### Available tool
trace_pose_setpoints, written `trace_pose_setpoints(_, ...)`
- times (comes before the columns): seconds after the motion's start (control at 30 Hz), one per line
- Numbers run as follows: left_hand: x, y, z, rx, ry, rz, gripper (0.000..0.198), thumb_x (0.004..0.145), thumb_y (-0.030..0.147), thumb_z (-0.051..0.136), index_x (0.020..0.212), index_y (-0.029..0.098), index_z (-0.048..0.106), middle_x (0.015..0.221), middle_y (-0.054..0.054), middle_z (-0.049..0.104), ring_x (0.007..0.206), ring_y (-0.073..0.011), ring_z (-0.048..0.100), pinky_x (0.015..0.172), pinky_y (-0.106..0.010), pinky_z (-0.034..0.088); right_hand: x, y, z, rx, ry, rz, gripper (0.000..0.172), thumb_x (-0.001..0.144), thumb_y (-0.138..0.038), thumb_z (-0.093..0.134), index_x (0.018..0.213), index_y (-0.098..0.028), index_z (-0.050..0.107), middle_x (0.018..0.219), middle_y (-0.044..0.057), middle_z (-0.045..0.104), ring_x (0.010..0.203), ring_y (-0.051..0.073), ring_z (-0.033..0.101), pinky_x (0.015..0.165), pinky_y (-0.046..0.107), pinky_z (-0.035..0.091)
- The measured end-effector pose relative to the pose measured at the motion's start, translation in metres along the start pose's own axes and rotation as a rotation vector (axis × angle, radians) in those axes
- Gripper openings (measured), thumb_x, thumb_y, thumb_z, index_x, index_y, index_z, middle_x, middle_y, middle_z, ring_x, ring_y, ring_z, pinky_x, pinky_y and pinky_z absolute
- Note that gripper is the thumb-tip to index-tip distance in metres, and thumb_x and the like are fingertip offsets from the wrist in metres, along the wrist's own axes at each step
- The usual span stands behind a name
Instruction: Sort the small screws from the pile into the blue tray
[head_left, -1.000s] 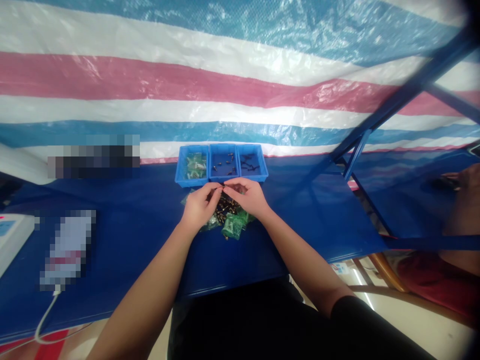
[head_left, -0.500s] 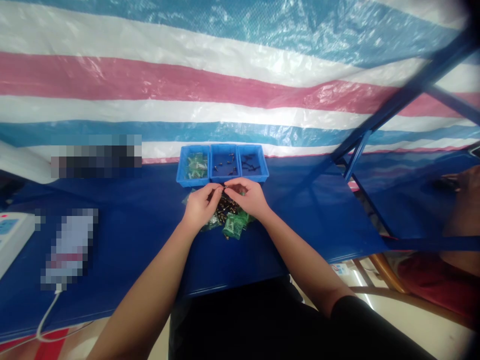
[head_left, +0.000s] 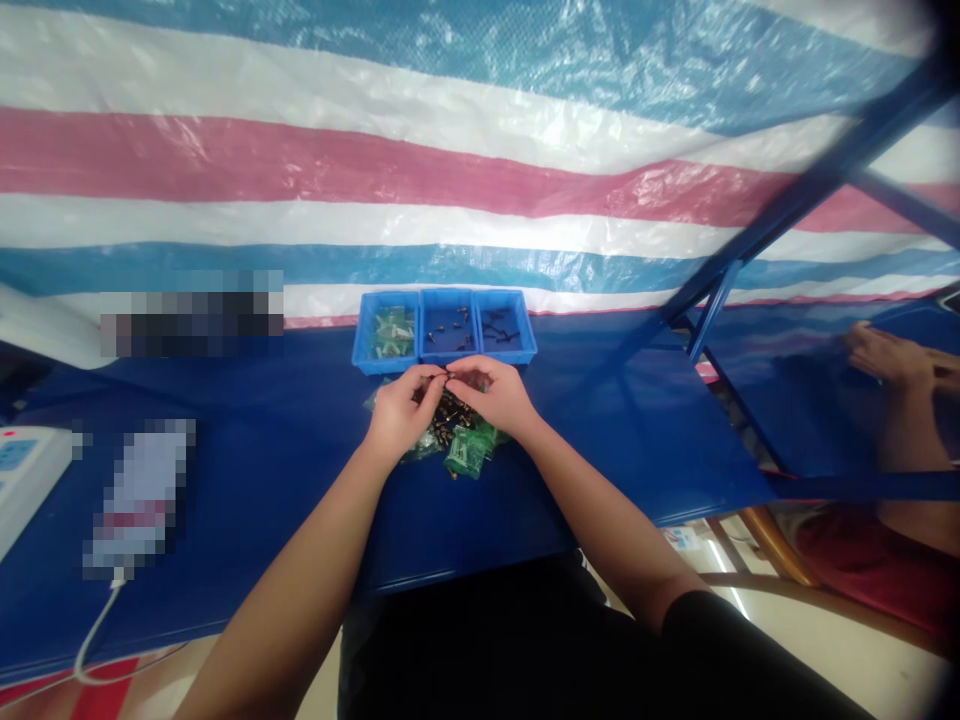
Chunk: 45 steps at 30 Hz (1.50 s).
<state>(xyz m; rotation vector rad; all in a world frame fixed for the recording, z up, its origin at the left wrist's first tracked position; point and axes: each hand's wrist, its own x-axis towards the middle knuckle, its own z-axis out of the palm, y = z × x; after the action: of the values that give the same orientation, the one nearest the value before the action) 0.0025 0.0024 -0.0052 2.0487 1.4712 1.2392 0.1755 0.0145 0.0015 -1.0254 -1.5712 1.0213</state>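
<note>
My left hand and my right hand meet fingertip to fingertip just in front of the blue trays, both pinched on a small dark part between them. Under my hands lies a heap of small dark and brass parts with green plastic bags around it. Three blue trays stand in a row behind: the left tray holds greenish pieces, the middle tray and the right tray hold a few dark parts.
The table is covered with blue sheet. A white device and a white cable lie at the left. A blue metal frame slants at the right. Another person's hand rests on the table at the far right.
My hands stay together on the small part with little movement. The other person's hand at the far right has moved left and up over the table.
</note>
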Motion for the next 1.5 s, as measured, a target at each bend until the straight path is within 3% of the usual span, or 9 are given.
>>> trace_pose_setpoints(0.37,0.0005,-0.0016,0.0006,-0.021,0.005,0.039,0.020,0.090,0.032,0.058,0.102,0.019,0.065,0.064,0.004,0.062,0.054,-0.0067,0.055,0.058,-0.017,0.044,0.0008,0.0012,-0.0002,0.031,0.019,0.027,0.026,0.078,-0.034,0.070,0.098,-0.018,0.071,0.090,0.005,0.073,0.071,0.013,0.064,0.067,0.028,0.054)
trace_pose_setpoints(0.63,-0.0002,-0.0009,-0.0018,-0.023,-0.010,0.026,0.025,0.090,0.034,0.058,0.109,0.019,0.065,0.067,0.003,0.064,0.055,-0.0076,0.056,0.057,-0.018,0.044,0.0013,-0.0011,-0.0012,0.019,0.026,0.015,0.024,0.078,-0.035,0.069,0.096,-0.019,0.071,0.089,0.005,0.073,0.068,0.012,0.061,0.065,0.027,0.053)
trace_pose_setpoints(0.93,-0.0005,-0.0007,-0.0016,-0.016,-0.015,0.011,0.023,0.090,0.036,0.057,0.102,0.019,0.067,0.072,0.001,0.067,0.059,-0.0091,0.059,0.056,-0.018,0.044,0.0011,0.0010,0.0000,0.080,-0.015,0.065,0.025,0.077,-0.036,0.071,0.095,-0.019,0.070,0.088,0.004,0.072,0.072,0.014,0.065,0.069,0.028,0.055)
trace_pose_setpoints(1.2,0.0007,0.0050,-0.0059,0.068,0.028,-0.033,0.027,0.092,0.035,0.054,0.111,0.020,0.066,0.064,0.004,0.061,0.048,-0.0065,0.050,0.056,-0.019,0.042,0.0051,0.0070,-0.0071,0.166,0.000,0.304,0.027,0.074,-0.037,0.073,0.091,-0.017,0.070,0.058,-0.001,0.063,0.045,0.011,0.055,0.045,0.025,0.049)
trace_pose_setpoints(1.27,0.0008,0.0052,-0.0054,0.075,0.042,-0.030,0.027,0.092,0.034,0.054,0.112,0.020,0.065,0.066,0.004,0.062,0.048,-0.0066,0.050,0.057,-0.019,0.042,0.0066,0.0061,-0.0071,0.247,0.044,0.316,0.032,0.071,-0.037,0.076,0.094,-0.017,0.070,0.068,0.001,0.068,0.051,0.012,0.060,0.051,0.028,0.054)
trace_pose_setpoints(1.4,0.0009,0.0040,-0.0045,0.087,0.063,-0.025,0.027,0.092,0.034,0.054,0.111,0.021,0.066,0.067,0.003,0.063,0.051,-0.0076,0.053,0.059,-0.020,0.044,0.0088,0.0024,-0.0054,0.475,0.060,0.208,0.050,0.069,-0.036,0.078,0.115,-0.023,0.064,0.115,0.006,0.070,0.077,0.016,0.070,0.074,0.035,0.060)
trace_pose_setpoints(1.5,0.0013,0.0033,-0.0047,0.085,0.066,-0.023,0.026,0.092,0.033,0.053,0.111,0.021,0.067,0.068,0.003,0.064,0.053,-0.0084,0.055,0.061,-0.020,0.045,0.0088,0.0034,-0.0063,0.408,0.077,0.158,0.037,0.076,-0.036,0.072,0.110,-0.022,0.067,0.111,0.006,0.071,0.080,0.016,0.070,0.071,0.033,0.059)
